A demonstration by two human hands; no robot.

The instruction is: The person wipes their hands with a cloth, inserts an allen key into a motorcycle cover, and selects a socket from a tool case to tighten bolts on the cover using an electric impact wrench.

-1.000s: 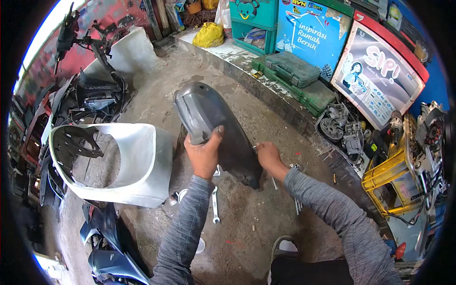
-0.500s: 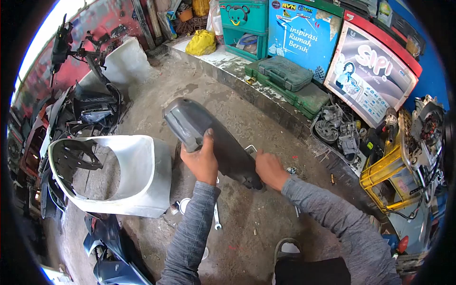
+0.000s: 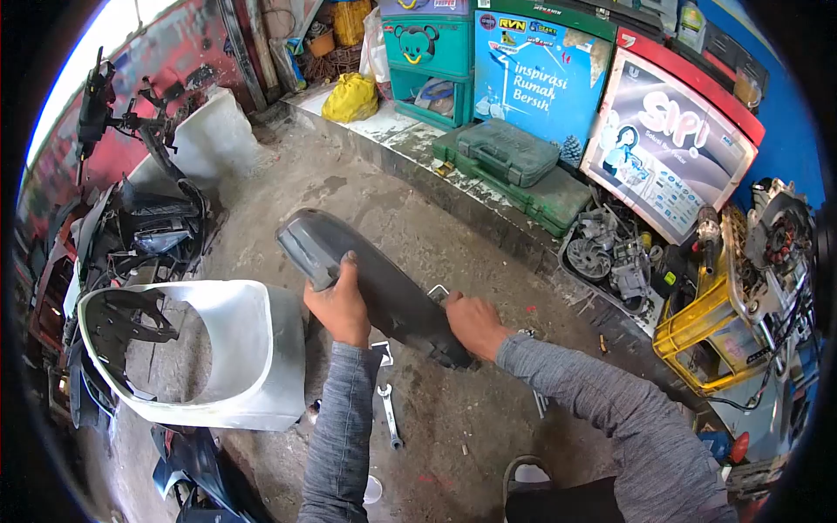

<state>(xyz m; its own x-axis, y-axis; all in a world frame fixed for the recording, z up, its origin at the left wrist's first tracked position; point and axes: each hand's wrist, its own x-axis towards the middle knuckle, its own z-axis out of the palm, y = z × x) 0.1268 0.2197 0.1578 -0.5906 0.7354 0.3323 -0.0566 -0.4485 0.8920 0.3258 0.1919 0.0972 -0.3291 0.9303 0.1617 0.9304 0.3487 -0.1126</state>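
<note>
A long dark grey plastic fender [image 3: 375, 283] is held at a slant above the floor. My left hand [image 3: 338, 301] grips its left end, thumb on top and fingers hidden underneath. Beside the lower right end, my right hand [image 3: 475, 324] is closed, with its knuckles up. A thin, pale, bent loop [image 3: 438, 293] sticks out by its thumb; whether it is in the hand or part of the fender I cannot tell. On the floor below lies an open-end wrench [image 3: 391, 417], with a white-framed piece [image 3: 382, 353] partly behind the fender.
A large white scooter body panel [image 3: 244, 349] stands at left, with dark blue panels [image 3: 205, 479] in front. Green tool cases [image 3: 514, 170] sit on the ledge. Engine parts [image 3: 602, 257] and a yellow crate [image 3: 697, 336] are at right. My shoe [image 3: 527, 475] shows below.
The camera view has shifted. In it, both hands and the fender appear lower and farther left. More of the wrench and the white-framed piece shows beside my left sleeve.
</note>
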